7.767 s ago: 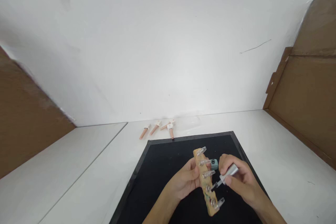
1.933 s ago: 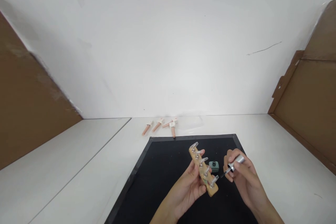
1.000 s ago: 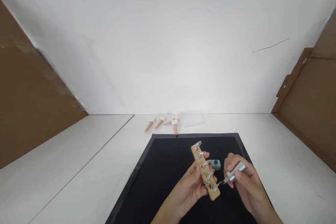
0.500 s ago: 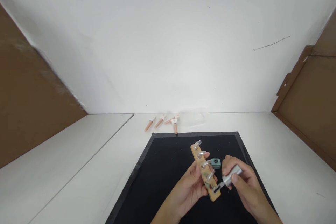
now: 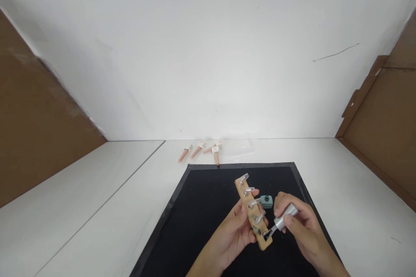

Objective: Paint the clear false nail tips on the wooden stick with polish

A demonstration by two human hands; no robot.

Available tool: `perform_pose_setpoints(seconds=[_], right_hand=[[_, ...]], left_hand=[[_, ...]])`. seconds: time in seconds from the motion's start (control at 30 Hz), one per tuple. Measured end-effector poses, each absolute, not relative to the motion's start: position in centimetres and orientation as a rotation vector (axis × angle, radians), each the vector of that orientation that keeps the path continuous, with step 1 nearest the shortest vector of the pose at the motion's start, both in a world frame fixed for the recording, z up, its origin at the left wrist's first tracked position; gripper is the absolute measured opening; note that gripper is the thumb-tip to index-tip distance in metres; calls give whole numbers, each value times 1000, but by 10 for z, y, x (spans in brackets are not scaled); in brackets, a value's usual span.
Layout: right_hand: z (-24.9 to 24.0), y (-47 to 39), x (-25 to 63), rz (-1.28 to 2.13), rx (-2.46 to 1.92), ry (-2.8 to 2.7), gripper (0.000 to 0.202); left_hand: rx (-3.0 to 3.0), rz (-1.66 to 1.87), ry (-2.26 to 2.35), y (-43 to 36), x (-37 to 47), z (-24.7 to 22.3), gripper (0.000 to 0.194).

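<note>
My left hand (image 5: 232, 231) is closed around a narrow wooden strip (image 5: 249, 212), held tilted above the black mat. Several clear false nail tips (image 5: 255, 202) stick out along the strip. My right hand (image 5: 300, 225) pinches the silver cap of a nail polish brush (image 5: 286, 217) between thumb and fingers. Its bristles reach the lowest nail tip (image 5: 267, 236), which looks dark at its end. Between the hands, just beyond the strip, an uncapped teal polish bottle (image 5: 267, 201) with a dark mouth stands on the mat.
A black mat (image 5: 195, 207) with taped edges lies on the white table (image 5: 143, 194). Behind it are several small pink-handled, white-ended pieces (image 5: 196, 151) and a faint clear sheet (image 5: 238, 147). Brown cardboard panels flank both sides, with a white wall behind.
The brush has shifted slightly along the lowest nail tip, and more dark colour shows there. The left hand keeps the strip nearly still. The whole view has moved a little.
</note>
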State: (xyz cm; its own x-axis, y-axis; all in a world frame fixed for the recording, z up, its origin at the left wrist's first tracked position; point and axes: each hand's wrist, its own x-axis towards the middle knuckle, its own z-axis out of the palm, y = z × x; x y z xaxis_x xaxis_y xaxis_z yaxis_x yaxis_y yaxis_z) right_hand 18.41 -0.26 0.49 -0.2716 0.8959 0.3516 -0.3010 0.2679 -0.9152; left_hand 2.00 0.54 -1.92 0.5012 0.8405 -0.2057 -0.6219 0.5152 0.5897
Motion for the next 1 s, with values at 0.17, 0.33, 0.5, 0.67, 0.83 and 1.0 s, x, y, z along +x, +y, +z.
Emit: perform_pose_setpoints(seconds=[0.17, 0.33, 0.5, 0.67, 0.83, 1.0], right_hand=[[4, -2, 185, 1267, -634, -1379, 23], [-2, -1, 186, 1239, -657, -1360, 24], [-2, 0, 186, 1223, -682, -1319, 24], [-2, 1, 185, 1219, -700, -1272, 26], [-5, 1, 184, 1201, -664, -1220, 26], [-5, -1, 184, 1223, -603, -1279, 25]], left_hand=[[479, 924, 503, 5, 20, -19, 49], [483, 934, 482, 4, 20, -21, 47], [485, 939, 454, 3, 18, -22, 45], [495, 922, 442, 3, 17, -23, 43], [509, 910, 437, 3, 16, -28, 41], [526, 913, 387, 5, 16, -27, 40]])
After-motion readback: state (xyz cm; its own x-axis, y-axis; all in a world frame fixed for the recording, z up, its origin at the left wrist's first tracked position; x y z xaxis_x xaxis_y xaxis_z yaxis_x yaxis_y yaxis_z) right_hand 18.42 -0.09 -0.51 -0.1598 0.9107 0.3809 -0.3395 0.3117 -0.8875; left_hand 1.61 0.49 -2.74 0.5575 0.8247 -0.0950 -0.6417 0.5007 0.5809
